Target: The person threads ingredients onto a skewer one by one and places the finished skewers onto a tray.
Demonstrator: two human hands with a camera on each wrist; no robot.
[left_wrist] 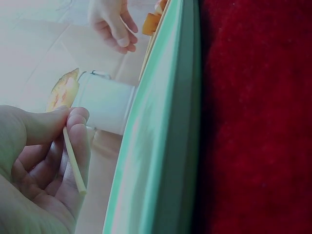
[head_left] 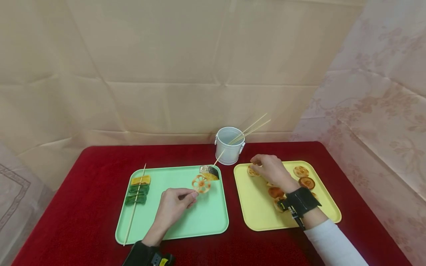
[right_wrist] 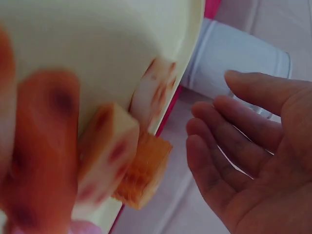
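Note:
My left hand [head_left: 174, 205] pinches a thin wooden skewer [left_wrist: 74, 161] between thumb and fingers, over the green tray [head_left: 179, 229]. Threaded on it are a lotus root slice [head_left: 201, 184], close by the fingertips, and a dark-skinned yellow piece [head_left: 209, 173] farther up; the skewer's bare tip pokes out beyond. Above the far left corner of the yellow tray [head_left: 253, 218] is my right hand [head_left: 271, 169], near a pale browned slice [head_left: 253, 172]. In the right wrist view its fingers are loosely bent, apart from the food, with nothing between them.
A finished-looking skewer [head_left: 135, 205] with green and yellow pieces lies at the green tray's left. Behind the trays stands a white bucket [head_left: 227, 153] with several bare skewers leaning right. More food pieces [head_left: 306, 183] lie on the yellow tray, partly hidden under my right forearm.

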